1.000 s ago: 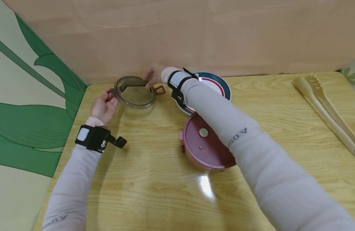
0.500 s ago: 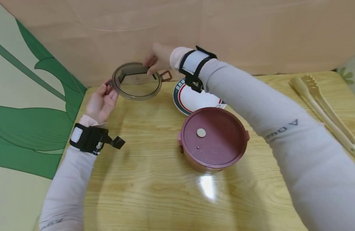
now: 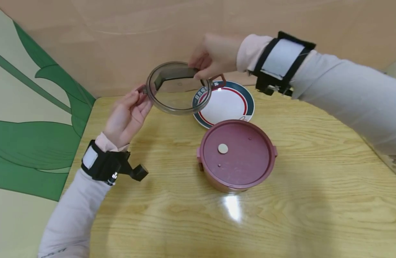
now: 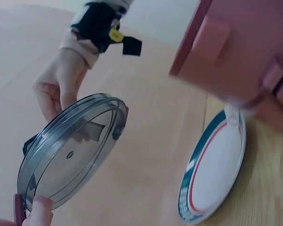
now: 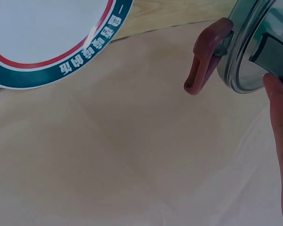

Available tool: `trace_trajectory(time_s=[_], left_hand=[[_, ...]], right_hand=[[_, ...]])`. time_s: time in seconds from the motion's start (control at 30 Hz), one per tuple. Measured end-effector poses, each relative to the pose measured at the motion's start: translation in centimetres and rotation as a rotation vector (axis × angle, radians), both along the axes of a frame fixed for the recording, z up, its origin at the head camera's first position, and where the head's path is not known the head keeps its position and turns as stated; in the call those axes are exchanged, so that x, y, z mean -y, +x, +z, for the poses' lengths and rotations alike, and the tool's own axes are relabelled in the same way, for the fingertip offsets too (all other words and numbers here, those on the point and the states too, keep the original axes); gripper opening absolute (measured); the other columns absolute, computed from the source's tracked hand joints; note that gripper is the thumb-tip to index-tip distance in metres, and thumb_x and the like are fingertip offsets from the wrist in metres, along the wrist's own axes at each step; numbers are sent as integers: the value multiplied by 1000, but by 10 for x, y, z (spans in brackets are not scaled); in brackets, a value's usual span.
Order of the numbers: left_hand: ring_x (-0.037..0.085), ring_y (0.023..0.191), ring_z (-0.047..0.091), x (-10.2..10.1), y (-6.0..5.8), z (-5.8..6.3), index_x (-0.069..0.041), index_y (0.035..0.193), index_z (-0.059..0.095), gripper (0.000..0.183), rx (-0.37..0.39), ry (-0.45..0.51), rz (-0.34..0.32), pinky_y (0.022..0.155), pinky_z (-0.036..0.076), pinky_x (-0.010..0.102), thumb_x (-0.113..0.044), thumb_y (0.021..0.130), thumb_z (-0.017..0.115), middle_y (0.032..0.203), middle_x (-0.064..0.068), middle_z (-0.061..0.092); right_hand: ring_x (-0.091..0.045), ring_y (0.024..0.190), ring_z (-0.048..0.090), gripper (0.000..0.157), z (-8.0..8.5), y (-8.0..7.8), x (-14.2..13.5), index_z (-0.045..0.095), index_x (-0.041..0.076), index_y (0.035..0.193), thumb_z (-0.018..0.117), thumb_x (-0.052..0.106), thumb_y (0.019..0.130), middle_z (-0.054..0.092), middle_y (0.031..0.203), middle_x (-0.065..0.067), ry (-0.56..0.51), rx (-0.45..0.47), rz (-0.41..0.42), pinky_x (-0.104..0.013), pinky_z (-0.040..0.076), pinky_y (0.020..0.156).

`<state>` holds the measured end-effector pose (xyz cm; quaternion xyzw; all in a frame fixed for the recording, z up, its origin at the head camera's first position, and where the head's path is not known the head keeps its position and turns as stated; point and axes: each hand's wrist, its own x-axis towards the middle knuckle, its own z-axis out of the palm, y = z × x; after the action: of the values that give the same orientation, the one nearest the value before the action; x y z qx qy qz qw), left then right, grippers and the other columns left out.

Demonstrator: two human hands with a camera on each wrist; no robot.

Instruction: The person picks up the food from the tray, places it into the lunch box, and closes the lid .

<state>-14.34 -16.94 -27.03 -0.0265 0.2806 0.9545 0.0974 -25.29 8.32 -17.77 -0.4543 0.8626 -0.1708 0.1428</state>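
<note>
A clear grey round lid is held tilted in the air, with a dark bar handle across its top and reddish-brown side clips. My right hand grips the bar handle from above. At the lid's left edge, my left hand pinches the clip; the left wrist view shows its thumb against the rim. One clip sticks out on the lid's other side, swung outward. Below and to the right stands a dusty-red round pot, its top covered, with a pale round button on it.
Behind the pot lies a white plate with a dark teal rim and red ring, partly seen through the lid. The pot overlaps the plate's front edge in the head view. A beige sheet rises along the table's back edge.
Both hands have raised the lid off the table and carried it right, toward the plate. The right arm has swung outward, uncovering the pot and plate and now hiding the two beige utensils.
</note>
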Motion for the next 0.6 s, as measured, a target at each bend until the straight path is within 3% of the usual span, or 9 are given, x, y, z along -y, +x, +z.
trace_trajectory(time_s=[0.13,0.27,0.37,0.5,0.6], left_hand=[[26,100,68,-13,9,5,7,114,59,29,-34,-128,-36,90,55,29,-3,104,34,108,20,67],[21,97,68,-26,17,7,3,113,60,29,-39,-250,-60,92,53,26,-2,104,34,104,14,68],[18,97,67,-35,23,7,5,123,55,29,-43,-343,-83,96,51,26,-1,104,33,103,10,68],[16,102,64,-46,34,5,10,139,40,38,-60,-481,-121,103,46,31,-1,103,33,108,6,66],[15,104,63,-53,41,4,11,143,36,41,-70,-565,-148,106,45,34,-2,104,34,113,7,64]], right_hand=[[-28,98,69,36,2,13,-24,66,-4,118,70,13,87,71,108,-18,-17,-39,-12,-38,55,88],[-20,89,71,29,3,28,-45,70,-1,111,72,12,84,74,99,-11,-53,-53,-8,-21,56,78],[-12,83,70,23,5,41,-58,73,4,104,73,11,83,74,93,-5,-75,-91,17,-9,51,71],[-8,78,71,21,3,57,-76,75,8,101,76,10,80,75,90,0,-100,-206,55,-3,47,69],[-2,76,69,24,-8,60,-91,76,16,100,80,16,76,74,90,9,-122,-298,79,-2,46,69]])
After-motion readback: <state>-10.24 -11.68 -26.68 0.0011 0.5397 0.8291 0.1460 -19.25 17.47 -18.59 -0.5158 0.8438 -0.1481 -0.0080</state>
